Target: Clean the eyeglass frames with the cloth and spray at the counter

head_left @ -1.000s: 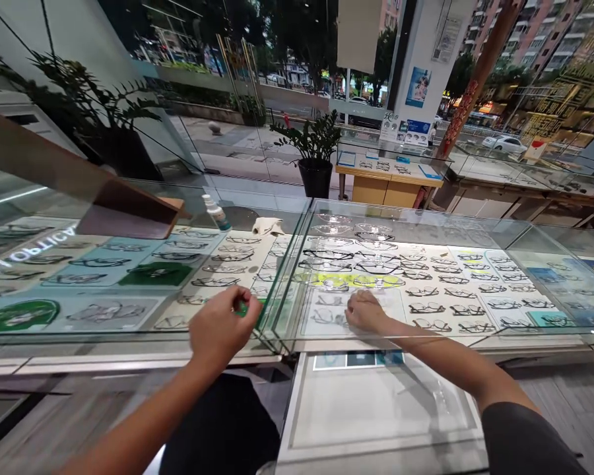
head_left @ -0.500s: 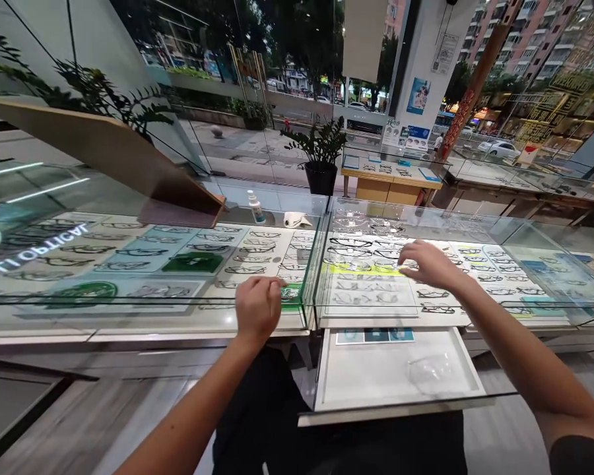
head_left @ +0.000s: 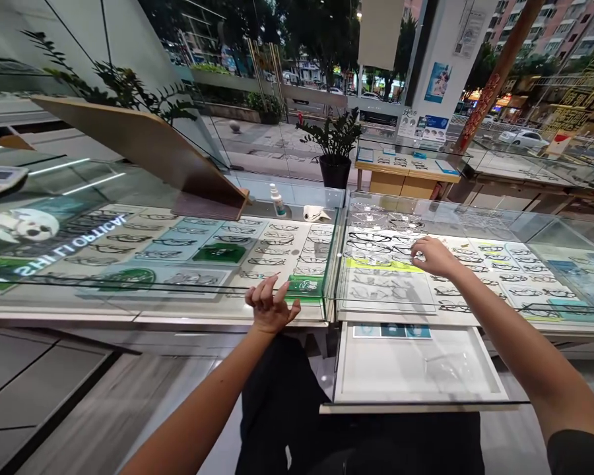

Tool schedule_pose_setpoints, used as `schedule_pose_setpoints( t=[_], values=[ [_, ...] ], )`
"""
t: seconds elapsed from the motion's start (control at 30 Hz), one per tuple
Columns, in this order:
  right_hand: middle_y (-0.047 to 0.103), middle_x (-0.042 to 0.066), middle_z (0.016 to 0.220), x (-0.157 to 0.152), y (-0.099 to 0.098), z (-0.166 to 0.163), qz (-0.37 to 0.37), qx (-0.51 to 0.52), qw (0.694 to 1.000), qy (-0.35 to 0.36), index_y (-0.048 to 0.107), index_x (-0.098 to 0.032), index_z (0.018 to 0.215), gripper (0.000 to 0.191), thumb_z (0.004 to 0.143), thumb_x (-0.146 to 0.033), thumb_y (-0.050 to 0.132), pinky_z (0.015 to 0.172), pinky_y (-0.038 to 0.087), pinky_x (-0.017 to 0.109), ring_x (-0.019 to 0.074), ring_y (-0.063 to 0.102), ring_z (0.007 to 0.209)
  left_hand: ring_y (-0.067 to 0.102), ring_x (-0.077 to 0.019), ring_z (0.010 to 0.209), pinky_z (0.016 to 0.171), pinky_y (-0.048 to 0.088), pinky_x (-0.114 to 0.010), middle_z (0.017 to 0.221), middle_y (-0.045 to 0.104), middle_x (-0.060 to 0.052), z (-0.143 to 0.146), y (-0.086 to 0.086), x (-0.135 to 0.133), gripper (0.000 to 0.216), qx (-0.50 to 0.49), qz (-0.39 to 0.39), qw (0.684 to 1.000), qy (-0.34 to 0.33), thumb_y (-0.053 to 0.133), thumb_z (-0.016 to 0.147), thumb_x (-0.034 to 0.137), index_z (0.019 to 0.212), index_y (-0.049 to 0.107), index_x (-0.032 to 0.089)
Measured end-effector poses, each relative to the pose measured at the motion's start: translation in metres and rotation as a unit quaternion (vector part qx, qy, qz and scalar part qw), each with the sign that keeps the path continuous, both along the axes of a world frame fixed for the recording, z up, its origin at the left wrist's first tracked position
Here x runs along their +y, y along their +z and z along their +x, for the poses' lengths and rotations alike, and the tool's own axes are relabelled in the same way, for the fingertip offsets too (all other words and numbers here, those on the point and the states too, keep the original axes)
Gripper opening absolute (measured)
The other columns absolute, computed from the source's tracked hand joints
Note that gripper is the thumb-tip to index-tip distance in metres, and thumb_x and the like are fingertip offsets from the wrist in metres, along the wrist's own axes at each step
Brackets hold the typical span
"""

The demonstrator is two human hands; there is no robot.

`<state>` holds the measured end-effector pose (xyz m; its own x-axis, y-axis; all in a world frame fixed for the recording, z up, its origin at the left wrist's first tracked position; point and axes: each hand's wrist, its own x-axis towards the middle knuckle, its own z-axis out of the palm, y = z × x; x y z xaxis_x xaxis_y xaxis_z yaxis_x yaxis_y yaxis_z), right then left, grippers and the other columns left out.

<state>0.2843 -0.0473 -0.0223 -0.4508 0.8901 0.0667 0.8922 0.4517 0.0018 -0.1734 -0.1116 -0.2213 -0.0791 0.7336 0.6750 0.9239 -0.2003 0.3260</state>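
My left hand [head_left: 272,307] is at the front edge of the left glass counter [head_left: 188,290], fingers spread and nothing seen in its palm. A green box-like thing [head_left: 304,287] lies just right of its fingertips. Over the right glass case hovers my right hand [head_left: 433,256], fingers loosely bent and the thumb a little apart. Dark-rimmed eyeglasses [head_left: 371,237] sit in rows by its fingertips, beside a white tray [head_left: 410,303] of more frames. Below, a white drawer [head_left: 391,369] stands pulled out, with a blue-and-white card [head_left: 393,330] and something clear inside.
On the left counter stand a slanted brown board [head_left: 143,145], a spray bottle [head_left: 277,200] and a crumpled white cloth [head_left: 315,213]. Behind the counters is a potted plant [head_left: 334,155]. A wooden display table [head_left: 406,173] with glasses is near the window.
The view has swung left. My left hand has gone from curled fingers to spread ones at the counter edge. My right hand has shifted slightly left over the glasses, its fingers a little more bent.
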Motion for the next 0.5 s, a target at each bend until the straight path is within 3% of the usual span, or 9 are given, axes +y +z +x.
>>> schedule_pose_setpoints(
  t=[0.1,0.33,0.4,0.5],
  values=[
    [0.078,0.010,0.102,0.000,-0.005,-0.002,0.010,0.009,1.000,-0.022,0.074,-0.019,0.086,0.016,0.089,-0.022,0.059,0.097,0.043,0.040,0.0288,0.065,0.105,0.051,-0.0403,0.122,0.109,0.024,-0.061,0.120,0.061,-0.018,-0.006,-0.010,0.005,0.044,0.029,0.030,0.999,-0.006,0.071,0.070,0.051,0.103,0.061,0.025],
    [0.077,0.010,0.091,-0.013,-0.001,-0.002,0.017,0.090,0.995,-0.028,0.071,-0.020,0.079,0.018,0.087,-0.022,0.055,0.093,0.046,0.045,0.0299,0.066,0.095,0.048,-0.0357,0.119,0.105,0.023,-0.052,0.119,0.058,-0.015,-0.010,-0.016,0.013,0.050,0.089,0.250,0.962,-0.063,0.071,0.072,0.048,0.114,0.056,0.027],
    [0.077,0.010,0.092,-0.024,0.007,0.000,-0.001,0.149,0.989,-0.017,0.070,-0.021,0.078,0.016,0.087,-0.023,0.057,0.092,0.048,0.044,0.0292,0.067,0.095,0.047,-0.0355,0.119,0.104,0.024,-0.051,0.122,0.057,-0.015,-0.009,-0.014,0.013,0.053,0.103,0.263,0.957,-0.071,0.072,0.071,0.046,0.117,0.054,0.027],
    [0.077,0.008,0.095,-0.051,0.011,0.005,-0.079,0.241,0.965,0.069,0.074,-0.022,0.083,0.017,0.090,-0.032,0.062,0.093,0.052,0.041,0.0275,0.070,0.102,0.047,-0.0358,0.118,0.105,0.023,-0.052,0.121,0.056,-0.015,-0.009,-0.012,0.010,0.054,0.097,0.242,0.963,-0.068,0.072,0.070,0.046,0.117,0.053,0.027]
  ],
)
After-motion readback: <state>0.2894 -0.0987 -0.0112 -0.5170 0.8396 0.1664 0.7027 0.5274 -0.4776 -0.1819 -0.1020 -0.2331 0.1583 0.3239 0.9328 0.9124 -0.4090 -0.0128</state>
